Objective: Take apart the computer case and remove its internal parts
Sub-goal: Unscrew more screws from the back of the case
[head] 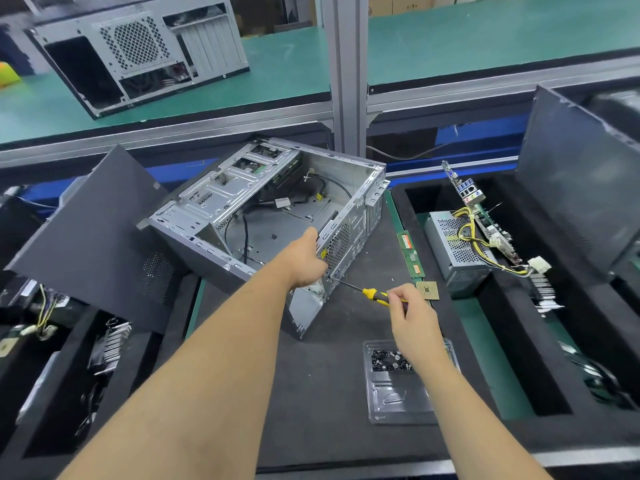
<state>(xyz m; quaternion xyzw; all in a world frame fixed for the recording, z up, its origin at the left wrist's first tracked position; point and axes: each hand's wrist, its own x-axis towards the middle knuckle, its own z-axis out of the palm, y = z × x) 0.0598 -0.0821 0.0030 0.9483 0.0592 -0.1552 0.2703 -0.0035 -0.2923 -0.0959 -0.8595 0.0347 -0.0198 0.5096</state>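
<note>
Bare steel computer case point(277, 209) on its side mid-mat, mostly gutted; only cables and drive cage left. Our left hand point(304, 261) grips its rear edge, our right hand point(408, 306) holds the screwdriver point(367, 292), tip at a rear-panel screw. Motherboard point(485, 216) and PSU point(453, 247) already binned.

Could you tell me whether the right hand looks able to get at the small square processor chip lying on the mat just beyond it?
Probably yes. The processor chip lies bare on the mat just past the right hand, nothing between them. But that hand grips the screwdriver, so it would have to let go first.
</note>
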